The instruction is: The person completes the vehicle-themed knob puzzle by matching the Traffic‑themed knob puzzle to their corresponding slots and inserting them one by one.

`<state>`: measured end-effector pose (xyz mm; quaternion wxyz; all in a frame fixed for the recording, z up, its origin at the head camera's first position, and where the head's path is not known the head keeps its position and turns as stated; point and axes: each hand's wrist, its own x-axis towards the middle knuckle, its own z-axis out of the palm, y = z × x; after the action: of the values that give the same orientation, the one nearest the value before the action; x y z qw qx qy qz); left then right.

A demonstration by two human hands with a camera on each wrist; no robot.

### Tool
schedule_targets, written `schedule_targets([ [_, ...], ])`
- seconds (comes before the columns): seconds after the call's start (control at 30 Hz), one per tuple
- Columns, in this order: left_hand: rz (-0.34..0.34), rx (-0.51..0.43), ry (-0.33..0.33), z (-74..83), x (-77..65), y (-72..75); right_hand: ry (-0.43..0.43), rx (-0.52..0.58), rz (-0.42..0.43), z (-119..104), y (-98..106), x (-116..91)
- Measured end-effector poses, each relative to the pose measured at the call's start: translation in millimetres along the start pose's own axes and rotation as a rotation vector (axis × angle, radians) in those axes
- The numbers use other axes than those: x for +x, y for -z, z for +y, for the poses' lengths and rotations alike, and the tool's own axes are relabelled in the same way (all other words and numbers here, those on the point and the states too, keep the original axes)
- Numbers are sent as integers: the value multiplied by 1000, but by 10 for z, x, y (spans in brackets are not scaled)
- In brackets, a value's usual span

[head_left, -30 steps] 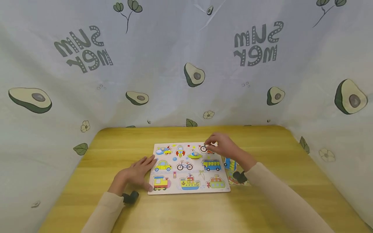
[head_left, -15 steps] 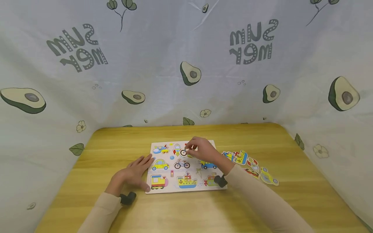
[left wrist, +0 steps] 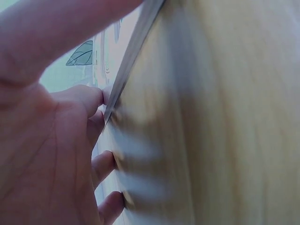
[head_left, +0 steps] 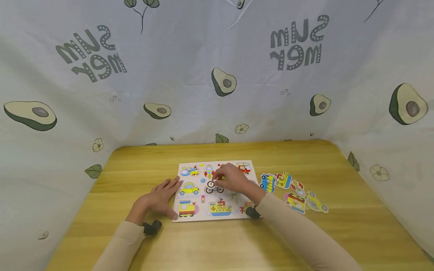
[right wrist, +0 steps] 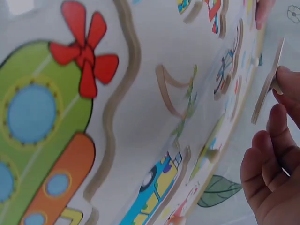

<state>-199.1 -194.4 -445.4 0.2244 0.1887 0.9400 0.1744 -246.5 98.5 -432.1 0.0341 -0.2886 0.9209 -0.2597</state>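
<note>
A pale wooden puzzle board with printed vehicles lies on the table. My right hand pinches a bicycle puzzle piece by its small knob. In the head view the piece overlaps the board's bicycle recess; the right wrist view shows the piece raised off the board and seen edge-on. My left hand rests along the board's left edge, fingers spread, thumb by the near left corner. The left wrist view shows its palm and the board's edge. My right forearm hides part of the board's right side.
Right of the board lie several loose puzzle pieces: a bus, a ship, a rocket, a train and a car. A helicopter piece sits at the board's far right. A patterned curtain hangs behind the table.
My right hand has carried the bicycle piece left and nearer, from the board's far right to its middle, and the piece has turned. My left hand stays at the board's left edge.
</note>
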Motion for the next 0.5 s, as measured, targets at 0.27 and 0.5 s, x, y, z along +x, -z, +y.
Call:
schedule_targets([
  [0.27, 12, -12, -12, -36, 25, -47, -83, -41, -124, -33, -112, 47],
  [0.5, 15, -2, -9, -43, 17, -23, -99, -47, -121, -42, -168, 85],
])
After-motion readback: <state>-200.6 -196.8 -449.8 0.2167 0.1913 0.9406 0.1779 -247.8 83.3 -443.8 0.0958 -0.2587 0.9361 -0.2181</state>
